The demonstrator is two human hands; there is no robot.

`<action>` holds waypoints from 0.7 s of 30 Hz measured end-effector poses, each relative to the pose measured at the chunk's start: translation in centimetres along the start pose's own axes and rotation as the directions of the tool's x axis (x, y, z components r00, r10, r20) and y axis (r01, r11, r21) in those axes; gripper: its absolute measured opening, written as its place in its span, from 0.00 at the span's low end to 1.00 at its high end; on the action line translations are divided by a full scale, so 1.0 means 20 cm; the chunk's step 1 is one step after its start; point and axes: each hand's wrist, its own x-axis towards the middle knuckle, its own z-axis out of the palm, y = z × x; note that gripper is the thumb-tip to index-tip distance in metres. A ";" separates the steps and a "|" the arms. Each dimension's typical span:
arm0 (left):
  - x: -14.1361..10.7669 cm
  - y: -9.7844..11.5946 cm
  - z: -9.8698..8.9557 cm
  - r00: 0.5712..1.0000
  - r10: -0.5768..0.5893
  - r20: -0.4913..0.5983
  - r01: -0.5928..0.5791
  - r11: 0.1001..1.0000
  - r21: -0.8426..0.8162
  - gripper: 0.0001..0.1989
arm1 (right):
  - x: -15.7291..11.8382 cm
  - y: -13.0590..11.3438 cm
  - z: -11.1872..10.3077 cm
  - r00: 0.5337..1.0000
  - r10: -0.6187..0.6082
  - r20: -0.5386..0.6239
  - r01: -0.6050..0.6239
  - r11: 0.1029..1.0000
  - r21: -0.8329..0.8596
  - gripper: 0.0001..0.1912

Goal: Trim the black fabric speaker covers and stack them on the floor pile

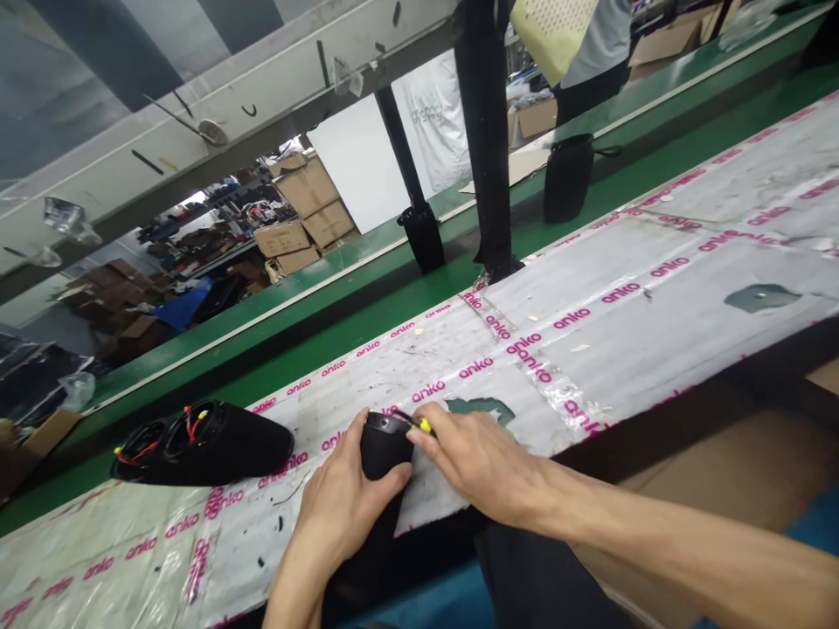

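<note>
Near the front edge of the covered bench, a black cylindrical housing [385, 447] is held by my left hand [344, 498], its fingers and thumb wrapped round the sides. My right hand [468, 459] pinches dark wires with a yellow connector [426, 425] beside the housing's top end. On the left part of the bench lie two more black housings [239, 444], side by side, with red wires and yellow connectors [203, 415] at their open ends.
Plastic sheeting printed in pink covers the bench [419, 349]. Behind it runs a green conveyor [341, 323] carrying black housings [567, 179]. A black post [483, 131] rises at the bench's back edge. Across the conveyor stands a person [599, 52]; cartons [308, 192] are stacked behind.
</note>
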 end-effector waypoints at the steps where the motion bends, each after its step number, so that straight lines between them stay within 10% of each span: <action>1: 0.01 -0.01 -0.01 1.000 0.004 0.013 -0.004 1.000 -0.017 0.42 | 0.01 0.00 0.00 1.000 0.015 -0.002 -0.015 1.000 -0.007 0.13; 21: -0.02 0.03 0.04 0.997 -0.022 -0.074 0.027 0.997 0.072 0.41 | 0.02 -0.02 -0.02 0.986 -0.113 0.126 0.116 0.993 -0.019 0.18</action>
